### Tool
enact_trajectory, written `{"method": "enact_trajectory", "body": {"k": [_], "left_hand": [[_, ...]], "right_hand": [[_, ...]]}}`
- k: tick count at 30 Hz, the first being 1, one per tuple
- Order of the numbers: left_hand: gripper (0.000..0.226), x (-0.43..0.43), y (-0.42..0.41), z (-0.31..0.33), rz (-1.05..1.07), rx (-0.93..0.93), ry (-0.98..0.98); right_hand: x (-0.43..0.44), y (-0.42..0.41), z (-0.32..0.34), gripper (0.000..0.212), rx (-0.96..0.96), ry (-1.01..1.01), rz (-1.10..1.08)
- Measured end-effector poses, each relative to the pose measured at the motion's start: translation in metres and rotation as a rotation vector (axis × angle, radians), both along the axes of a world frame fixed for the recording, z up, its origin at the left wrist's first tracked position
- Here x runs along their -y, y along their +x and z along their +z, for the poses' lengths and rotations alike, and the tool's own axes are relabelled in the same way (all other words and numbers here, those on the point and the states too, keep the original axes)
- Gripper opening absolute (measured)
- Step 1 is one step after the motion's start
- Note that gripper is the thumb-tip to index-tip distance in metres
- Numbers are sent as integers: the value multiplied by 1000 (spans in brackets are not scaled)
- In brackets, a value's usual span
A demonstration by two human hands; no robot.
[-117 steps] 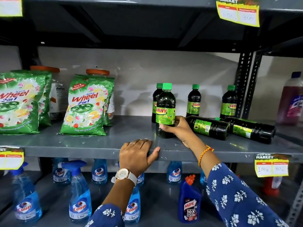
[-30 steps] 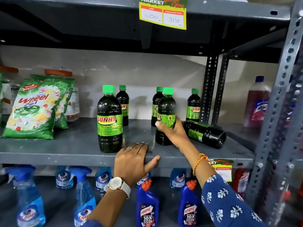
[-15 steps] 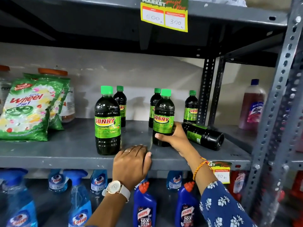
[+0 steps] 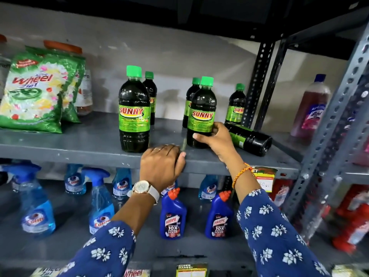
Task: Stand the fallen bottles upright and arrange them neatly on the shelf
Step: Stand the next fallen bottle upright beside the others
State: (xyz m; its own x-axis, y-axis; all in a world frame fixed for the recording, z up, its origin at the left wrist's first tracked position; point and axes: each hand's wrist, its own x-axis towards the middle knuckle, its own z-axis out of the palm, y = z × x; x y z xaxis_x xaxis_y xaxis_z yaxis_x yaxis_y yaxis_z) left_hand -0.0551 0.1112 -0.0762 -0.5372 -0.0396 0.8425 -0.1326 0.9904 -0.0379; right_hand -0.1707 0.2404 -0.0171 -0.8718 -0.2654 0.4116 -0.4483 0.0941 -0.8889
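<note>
Dark SUNNY bottles with green caps stand on the grey shelf (image 4: 79, 144). My right hand (image 4: 214, 139) grips the lower body of an upright front bottle (image 4: 201, 108). Another upright front bottle (image 4: 134, 110) stands to its left. Three more stand at the back: one (image 4: 150, 86), one (image 4: 192, 90) and one (image 4: 237, 102). A fallen bottle (image 4: 251, 138) lies on its side just right of my right hand, its base toward the front. My left hand (image 4: 161, 166) rests curled over the shelf's front edge, holding no bottle.
Green Wheel detergent bags (image 4: 34, 92) and orange-lidded jars stand at the shelf's left. A perforated metal upright (image 4: 257, 86) bounds the right end; beyond it stands a pink Lizol bottle (image 4: 311, 104). Below are blue Colin sprays (image 4: 38, 208) and Harpic bottles (image 4: 173, 214).
Since 3.9 s ago one of two fallen bottles now stands upright in front. In the last second my view moved closer; my right hand stays on the bottle, my left fingers curled over the edge.
</note>
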Motion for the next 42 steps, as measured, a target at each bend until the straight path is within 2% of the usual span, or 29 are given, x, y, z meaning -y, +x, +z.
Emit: {"method": "enact_trajectory", "body": {"k": [12, 25, 29, 32, 35, 38, 39, 42], "left_hand": [[39, -2, 4, 1, 13, 58, 8], [37, -9, 3, -6, 27, 1, 92], [36, -22, 7, -12, 26, -85, 195], [37, -51, 12, -21, -131, -166, 145], [36, -93, 4, -12, -348, -62, 8], [38, -127, -20, 9, -381, 48, 20], [40, -134, -28, 14, -366, 70, 36], [47, -141, -49, 23, -308, 168, 70]], "right_hand": [[-22, 31, 3, 50, -62, 113, 57], [-33, 45, 0, 46, -103, 149, 86], [-36, 46, 0, 49, -126, 211, 122], [-53, 35, 13, 60, -127, 221, 69], [-80, 14, 38, 54, -222, 196, -186], [-96, -11, 54, 38, -342, 398, -395], [-98, -17, 55, 40, -340, 490, -411], [-97, -25, 51, 65, -282, 875, -404]]}}
